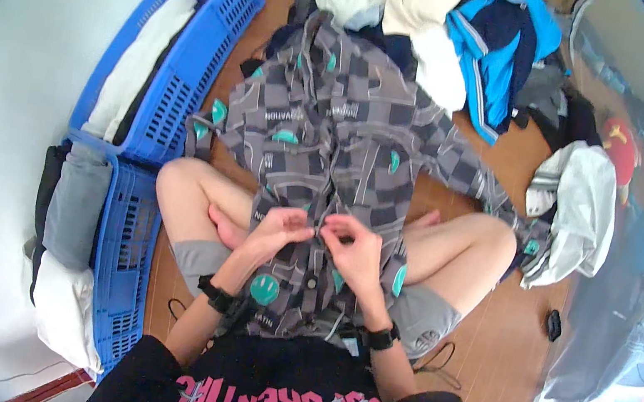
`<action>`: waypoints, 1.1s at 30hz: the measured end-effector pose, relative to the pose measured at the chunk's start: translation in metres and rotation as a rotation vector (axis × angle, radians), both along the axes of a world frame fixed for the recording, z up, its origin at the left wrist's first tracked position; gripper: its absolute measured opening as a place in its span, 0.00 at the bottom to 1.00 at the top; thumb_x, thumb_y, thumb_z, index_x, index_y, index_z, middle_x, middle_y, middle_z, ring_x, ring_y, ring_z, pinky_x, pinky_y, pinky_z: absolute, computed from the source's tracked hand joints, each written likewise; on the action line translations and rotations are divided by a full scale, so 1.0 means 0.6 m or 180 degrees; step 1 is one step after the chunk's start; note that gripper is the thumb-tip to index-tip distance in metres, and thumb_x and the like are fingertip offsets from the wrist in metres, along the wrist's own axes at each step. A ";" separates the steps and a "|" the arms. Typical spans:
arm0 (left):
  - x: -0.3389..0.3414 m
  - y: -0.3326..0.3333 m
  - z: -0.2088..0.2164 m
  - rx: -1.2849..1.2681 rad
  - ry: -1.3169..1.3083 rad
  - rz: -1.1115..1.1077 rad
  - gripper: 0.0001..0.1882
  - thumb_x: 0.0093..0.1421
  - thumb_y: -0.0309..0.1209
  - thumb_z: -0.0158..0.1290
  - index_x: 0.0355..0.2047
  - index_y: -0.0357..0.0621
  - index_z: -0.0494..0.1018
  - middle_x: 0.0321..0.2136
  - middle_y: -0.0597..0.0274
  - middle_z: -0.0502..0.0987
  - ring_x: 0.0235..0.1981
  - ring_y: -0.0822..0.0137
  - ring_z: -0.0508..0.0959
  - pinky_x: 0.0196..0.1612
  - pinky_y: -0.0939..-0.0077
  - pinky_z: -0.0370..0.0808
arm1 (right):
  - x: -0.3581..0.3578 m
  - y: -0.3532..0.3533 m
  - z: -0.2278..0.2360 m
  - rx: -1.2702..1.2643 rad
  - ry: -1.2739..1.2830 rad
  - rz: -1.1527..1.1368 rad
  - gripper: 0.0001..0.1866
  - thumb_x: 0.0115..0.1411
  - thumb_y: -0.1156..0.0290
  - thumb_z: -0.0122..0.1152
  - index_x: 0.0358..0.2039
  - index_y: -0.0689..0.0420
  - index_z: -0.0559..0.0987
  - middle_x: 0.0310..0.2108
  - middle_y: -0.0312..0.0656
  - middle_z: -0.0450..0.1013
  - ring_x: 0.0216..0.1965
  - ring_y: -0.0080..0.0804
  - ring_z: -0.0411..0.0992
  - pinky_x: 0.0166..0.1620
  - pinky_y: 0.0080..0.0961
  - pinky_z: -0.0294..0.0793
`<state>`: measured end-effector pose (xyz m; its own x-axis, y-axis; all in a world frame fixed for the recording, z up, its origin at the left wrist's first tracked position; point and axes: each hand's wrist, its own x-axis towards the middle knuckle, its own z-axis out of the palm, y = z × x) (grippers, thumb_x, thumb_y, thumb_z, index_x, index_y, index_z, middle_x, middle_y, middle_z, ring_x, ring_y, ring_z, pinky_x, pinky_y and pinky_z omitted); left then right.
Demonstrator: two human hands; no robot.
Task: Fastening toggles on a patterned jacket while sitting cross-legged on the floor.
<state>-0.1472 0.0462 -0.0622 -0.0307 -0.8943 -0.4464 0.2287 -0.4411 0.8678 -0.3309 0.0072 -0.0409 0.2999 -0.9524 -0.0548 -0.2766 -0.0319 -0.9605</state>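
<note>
Wooden floor [513,374] carries everything; person sits cross-legged on it, knees at 9 and 3 o'clock from the hands. Clothes pile [450,28] lies at 12 o'clock, mixed white, cream, blue and dark garments, touching the collar end of the shirt. Grey checked shirt [334,127] with teal patches is spread flat from the pile down over the lap, sleeves out toward 9 and 3 o'clock, front placket running down the middle. Two blue plastic baskets sit at 9 to 10 o'clock: upper basket [191,71] holds folded white and dark pieces on edge; lower basket [120,253] holds grey, dark and white folded pieces. White-and-grey garment [582,208] lies crumpled at 3 o'clock, just beside the right sleeve. Left hand [277,232] pinches the placket edge, fingers narrow on the cloth. Right hand [356,249] pinches the opposite edge, touching the left at the fingertips. Small dark object [553,324] lies on the floor at 4 o'clock, too small to identify.
</note>
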 end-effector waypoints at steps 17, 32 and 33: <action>-0.006 -0.005 -0.005 -0.0675 -0.0118 -0.0205 0.10 0.58 0.18 0.57 0.40 0.40 0.72 0.33 0.70 0.76 0.37 0.78 0.76 0.43 0.82 0.73 | 0.002 -0.007 -0.014 -0.0338 0.0112 0.0064 0.06 0.55 0.73 0.66 0.31 0.63 0.81 0.24 0.43 0.79 0.25 0.25 0.78 0.29 0.23 0.75; 0.002 0.003 -0.037 -0.0588 -0.0107 -0.0306 0.15 0.56 0.20 0.59 0.46 0.34 0.76 0.37 0.63 0.80 0.38 0.74 0.78 0.43 0.79 0.75 | 0.000 0.007 -0.004 -0.0415 0.0435 0.0265 0.07 0.56 0.73 0.65 0.34 0.62 0.82 0.30 0.44 0.80 0.29 0.28 0.80 0.34 0.23 0.77; 0.005 -0.001 -0.047 -0.0573 0.0005 -0.0323 0.15 0.56 0.21 0.59 0.46 0.34 0.76 0.37 0.63 0.80 0.38 0.74 0.78 0.44 0.79 0.75 | 0.002 0.001 -0.009 -0.0547 0.0389 0.0263 0.07 0.56 0.73 0.65 0.34 0.63 0.82 0.30 0.44 0.80 0.29 0.27 0.80 0.34 0.23 0.77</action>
